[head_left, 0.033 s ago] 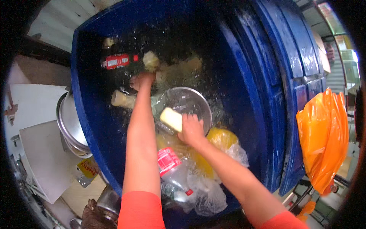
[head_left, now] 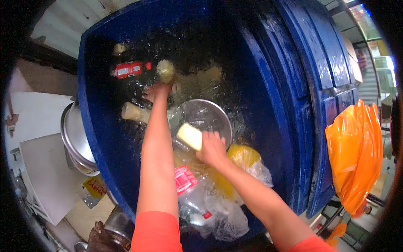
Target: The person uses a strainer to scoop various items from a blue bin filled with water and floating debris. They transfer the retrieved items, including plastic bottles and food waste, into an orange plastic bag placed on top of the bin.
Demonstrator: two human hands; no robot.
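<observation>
Blue plastic forms the large bin (head_left: pixel 105 138) that carries everything here, its hinged lid (head_left: pixel 319 84) thrown back at the right edge. The right hand (head_left: pixel 212 148) is clenched around a pale yellow rectangular sponge (head_left: pixel 189 136) and presses it against the near rim of a round, shiny metal bowl (head_left: pixel 205 119), which sits tilted at the middle of the bin among the refuse. The left hand (head_left: pixel 156 90) reaches deeper toward the far wall; its fingers are hidden among the wet debris, so whether it grips anything cannot be told. Just beyond it lies a dark plastic bottle with a red label (head_left: pixel 128 69), and a pale cylindrical object (head_left: pixel 134 112) lies near the left wall. Clear crumpled plastic bags and bottles (head_left: pixel 210 206) fill the near corner, beside a yellow bag (head_left: pixel 243 157). In my judgement the bowl is light, rigid and thin-walled, and the droplets across the bin's inner wall suggest it is wet and slippery; its rim offers the surest hold. The sponge is soft and compressible and is best taken across its short sides. Outside the bin, a stack of metal pans (head_left: pixel 75 138) stands against the left wall, and an orange plastic bag (head_left: pixel 354 155) hangs off the right.
</observation>
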